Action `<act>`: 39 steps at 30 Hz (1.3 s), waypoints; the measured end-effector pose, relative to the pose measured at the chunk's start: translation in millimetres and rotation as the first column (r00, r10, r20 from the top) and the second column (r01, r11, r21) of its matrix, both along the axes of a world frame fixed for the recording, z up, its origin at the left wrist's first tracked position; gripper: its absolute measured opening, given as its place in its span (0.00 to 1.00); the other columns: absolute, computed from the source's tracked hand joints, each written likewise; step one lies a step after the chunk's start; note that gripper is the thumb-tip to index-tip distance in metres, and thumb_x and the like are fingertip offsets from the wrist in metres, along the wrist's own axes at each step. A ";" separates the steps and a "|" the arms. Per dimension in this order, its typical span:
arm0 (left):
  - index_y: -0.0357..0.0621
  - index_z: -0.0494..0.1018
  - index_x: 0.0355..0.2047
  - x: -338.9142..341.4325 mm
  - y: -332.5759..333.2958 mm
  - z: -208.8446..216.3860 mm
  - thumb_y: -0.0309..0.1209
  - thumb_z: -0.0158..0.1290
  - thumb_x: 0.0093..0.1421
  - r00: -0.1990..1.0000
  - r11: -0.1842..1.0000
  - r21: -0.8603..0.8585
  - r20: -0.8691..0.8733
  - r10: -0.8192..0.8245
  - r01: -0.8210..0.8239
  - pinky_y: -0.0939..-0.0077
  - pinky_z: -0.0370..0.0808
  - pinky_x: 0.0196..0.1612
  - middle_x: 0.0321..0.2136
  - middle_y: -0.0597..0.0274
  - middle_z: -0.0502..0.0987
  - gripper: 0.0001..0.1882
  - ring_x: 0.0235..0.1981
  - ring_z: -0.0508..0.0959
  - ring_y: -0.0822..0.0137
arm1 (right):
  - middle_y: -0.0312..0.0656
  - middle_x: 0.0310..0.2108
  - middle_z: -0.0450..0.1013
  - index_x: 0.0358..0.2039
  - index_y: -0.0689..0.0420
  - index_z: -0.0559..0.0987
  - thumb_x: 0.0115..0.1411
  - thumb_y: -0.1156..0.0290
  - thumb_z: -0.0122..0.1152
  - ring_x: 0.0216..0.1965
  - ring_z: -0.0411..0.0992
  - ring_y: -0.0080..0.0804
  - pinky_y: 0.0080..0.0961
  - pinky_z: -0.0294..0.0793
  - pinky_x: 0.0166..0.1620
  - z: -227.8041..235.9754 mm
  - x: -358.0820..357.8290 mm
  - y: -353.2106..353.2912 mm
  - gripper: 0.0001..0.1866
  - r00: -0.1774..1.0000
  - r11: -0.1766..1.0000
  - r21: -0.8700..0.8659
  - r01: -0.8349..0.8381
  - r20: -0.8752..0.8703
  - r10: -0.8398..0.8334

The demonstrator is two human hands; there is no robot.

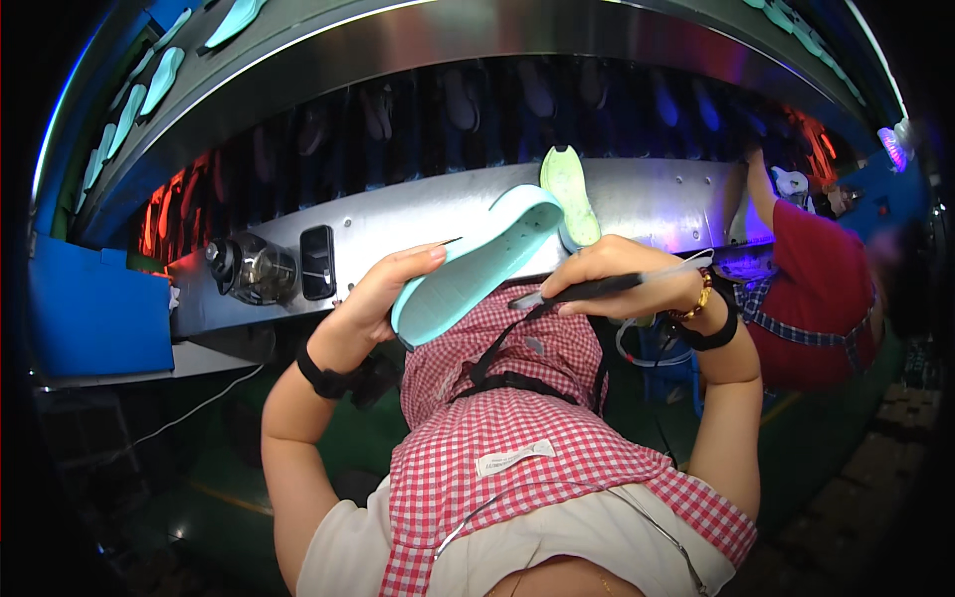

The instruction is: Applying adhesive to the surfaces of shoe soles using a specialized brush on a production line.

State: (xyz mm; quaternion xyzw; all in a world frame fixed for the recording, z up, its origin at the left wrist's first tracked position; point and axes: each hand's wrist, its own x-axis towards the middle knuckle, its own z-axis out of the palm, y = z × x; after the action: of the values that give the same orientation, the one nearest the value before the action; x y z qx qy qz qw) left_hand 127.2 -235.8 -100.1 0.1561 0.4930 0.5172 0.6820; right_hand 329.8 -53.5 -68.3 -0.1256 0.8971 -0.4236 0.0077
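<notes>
My left hand point(373, 294) grips a turquoise shoe sole point(477, 267) by its near end, thumb along the rim. The sole is tilted, its hollow inner side facing up, above the red checked apron on my lap. Close to its right edge, my right hand point(642, 279) is closed around a slim black-handled tool point(602, 288). A pale tip points left toward the sole, and a clear, thin end sticks out behind the hand. Whether the tip touches the sole, I cannot tell. Beyond them, a pale green sole point(565, 189) lies on the metal bench.
On the metal bench point(398, 209), a dark jug point(254, 269) and a phone point(317, 262) stand at the left. A curved conveyor point(557, 35) carries turquoise soles point(164, 80). More soles hang in the dark rack beneath it. A co-worker in red point(821, 289) works at the right.
</notes>
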 end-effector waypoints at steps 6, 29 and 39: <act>0.33 0.59 0.49 20.2 13.2 -27.8 0.35 0.41 0.58 0.875 0.958 0.096 0.440 0.202 -0.270 0.67 0.74 0.42 0.42 0.47 0.70 0.22 0.39 0.74 0.59 | 0.40 0.29 0.74 0.35 0.62 0.77 0.49 0.76 0.57 0.29 0.69 0.19 0.13 0.69 0.33 -27.1 -16.7 -24.7 0.11 0.886 0.687 -0.577 0.442 0.161 -0.435; 0.37 0.44 0.57 -138.6 142.2 116.7 0.54 0.28 0.57 0.642 0.427 0.480 0.593 0.485 -0.766 0.47 0.48 0.57 0.57 0.44 0.48 0.37 0.58 0.49 0.49 | 0.48 0.37 0.72 0.39 0.67 0.72 0.55 0.76 0.49 0.18 0.66 0.19 0.12 0.67 0.23 -72.6 9.1 -20.5 0.12 0.691 0.014 -0.937 0.348 0.246 -0.679; 0.29 0.51 0.55 -82.4 222.0 113.1 0.36 0.50 0.52 0.583 0.844 0.536 -0.676 0.451 -0.031 0.67 0.50 0.58 0.55 0.45 0.55 0.34 0.57 0.56 0.57 | 0.36 0.23 0.71 0.39 0.63 0.73 0.55 0.72 0.52 0.18 0.66 0.16 0.09 0.63 0.21 -96.8 32.7 -8.6 0.12 0.627 -0.077 -0.913 0.400 0.334 -0.704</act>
State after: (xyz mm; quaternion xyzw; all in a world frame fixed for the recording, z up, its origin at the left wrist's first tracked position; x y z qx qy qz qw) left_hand 44.8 -13.8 13.1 0.4536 0.6154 0.5902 0.2593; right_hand 362.6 -62.2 -165.1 0.2292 0.3952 -0.8142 -0.3583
